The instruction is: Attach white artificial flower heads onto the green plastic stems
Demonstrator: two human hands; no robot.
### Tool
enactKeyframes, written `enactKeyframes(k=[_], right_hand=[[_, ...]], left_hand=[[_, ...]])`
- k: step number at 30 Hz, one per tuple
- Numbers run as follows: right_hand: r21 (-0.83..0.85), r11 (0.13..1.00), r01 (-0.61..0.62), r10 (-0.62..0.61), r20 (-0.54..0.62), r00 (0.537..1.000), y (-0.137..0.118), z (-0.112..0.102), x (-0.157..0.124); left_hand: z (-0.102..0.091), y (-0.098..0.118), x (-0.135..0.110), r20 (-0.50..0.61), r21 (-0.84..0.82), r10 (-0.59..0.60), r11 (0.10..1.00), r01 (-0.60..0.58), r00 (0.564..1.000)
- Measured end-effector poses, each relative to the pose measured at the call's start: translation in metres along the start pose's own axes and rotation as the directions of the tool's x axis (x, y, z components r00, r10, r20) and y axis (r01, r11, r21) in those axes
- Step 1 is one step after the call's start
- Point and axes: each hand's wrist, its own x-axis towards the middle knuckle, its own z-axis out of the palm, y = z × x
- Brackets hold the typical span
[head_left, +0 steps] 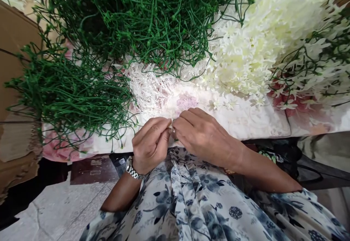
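Close to the table's front edge, my left hand [152, 142] and my right hand [201, 133] meet fingertip to fingertip. A small white piece [172, 125] shows between the pinched fingers; most of it is hidden, so its kind is unclear. Both hands are closed around it. Beyond them lies a heap of thin white sprigs [150, 88], apart from my fingers. To the left spreads a bunch of green artificial stems [79, 91] with small budded tips. White artificial blossoms [237, 62] are piled on the right.
A larger mass of green stems [142, 18] covers the back of the table. The floral tablecloth [246, 119] runs along the front edge. Cardboard boxes [16, 33] stand at the left. Green stems with white blossoms [314, 58] lie at the far right.
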Motion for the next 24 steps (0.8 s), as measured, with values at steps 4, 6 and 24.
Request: enactKeyframes(k=[4,6,24], right_hand=[[0.203,0.977,-0.064,0.096,-0.152,0.984,0.003,0.008,-0.004],[0.324,0.943,-0.076,0.145,-0.196,0.970,0.002,0.011,-0.007],[0.706,0.703,-0.087,0.440,-0.336,0.833,-0.001,0.024,-0.037]], left_hand=[[-0.003,0.001,0.002,0.077,-0.223,-0.166,0.958,0.180,0.983],[-0.002,0.001,0.001,0.095,-0.362,-0.249,0.893,0.266,0.964],[0.019,0.017,0.011,0.111,-0.356,-0.010,0.933,0.049,0.994]])
